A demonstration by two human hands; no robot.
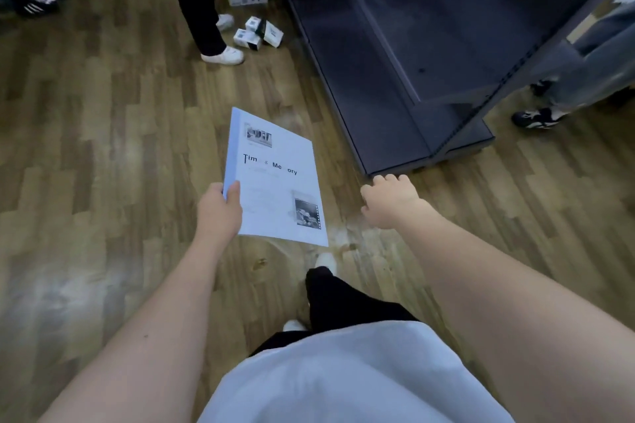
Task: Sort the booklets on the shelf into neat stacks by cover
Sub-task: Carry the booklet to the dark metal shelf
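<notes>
Left hand (pixel 220 208) pinching a thin pile of booklets (pixel 276 178) by the near left corner only, thumb on top, fingers under. Cover reads something like "Time & Memory", two small photos on it. Pile sticking out ahead of that hand, hanging over the wood floor (pixel 103 134), nowhere near flat on anything. Right hand (pixel 390 199) off to the right of the pile, fingers loosely curled, holding nothing.

Dark shelf unit (pixel 395 79) up ahead and right of the right hand, bare boards on the part in view. No other booklets visible on it from here.

Biggest risk, probably: a one-corner pinch on floppy paper. Far end likely to sag or fan, lower copies sliding out onto the floor and mixing up any order. Easy fix: right hand under the far edge before walking on.

Also worth watching: small white boxes (pixel 259 33) scattered on the floor well beyond the left hand, next to someone's white shoes (pixel 223 55). Trip hazard if heading that way. Slightly blurry shot, so can't tell how many copies are in the pile.
</notes>
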